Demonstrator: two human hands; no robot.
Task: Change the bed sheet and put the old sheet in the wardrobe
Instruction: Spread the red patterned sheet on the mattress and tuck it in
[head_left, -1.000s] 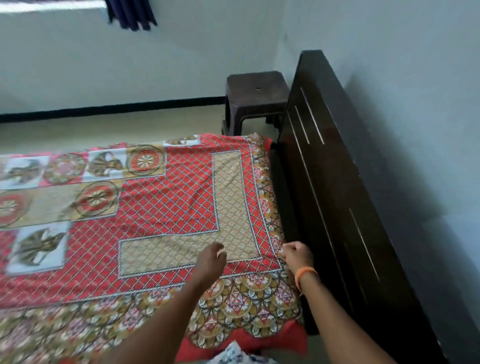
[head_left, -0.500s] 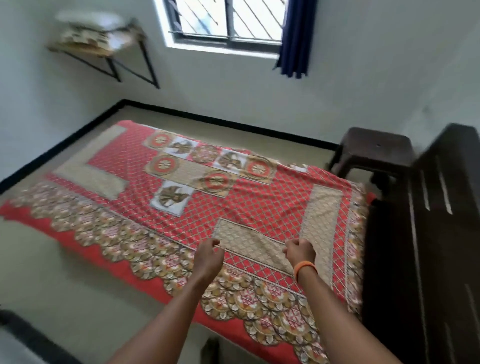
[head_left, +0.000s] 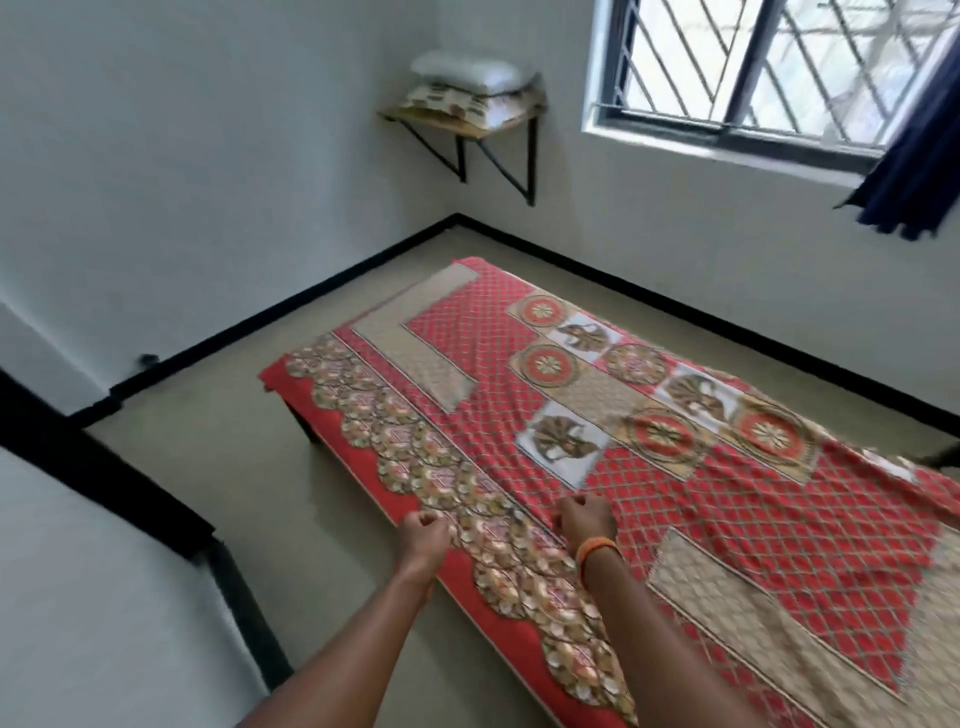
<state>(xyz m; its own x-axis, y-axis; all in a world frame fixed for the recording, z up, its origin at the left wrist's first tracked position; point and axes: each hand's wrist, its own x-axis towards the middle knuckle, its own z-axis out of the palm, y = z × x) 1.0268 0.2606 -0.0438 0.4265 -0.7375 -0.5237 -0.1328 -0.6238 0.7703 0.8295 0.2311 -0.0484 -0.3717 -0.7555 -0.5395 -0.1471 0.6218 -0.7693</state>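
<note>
Both hands, left hand (head_left: 423, 527) and right hand (head_left: 587, 517), pinch the red patterned sheet (head_left: 675, 467) along its near border. Soft, light, drapes readily; best gathered from the edge under the hands.

White walls (head_left: 208, 156), barred window (head_left: 753, 67) w/ blue curtain (head_left: 914, 176), corner shelf (head_left: 462, 124), beige floor (head_left: 218, 467).

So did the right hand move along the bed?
Yes. The right hand slid along the sheet, away from the dark headboard end, toward the foot end near the wall shelf.
</note>
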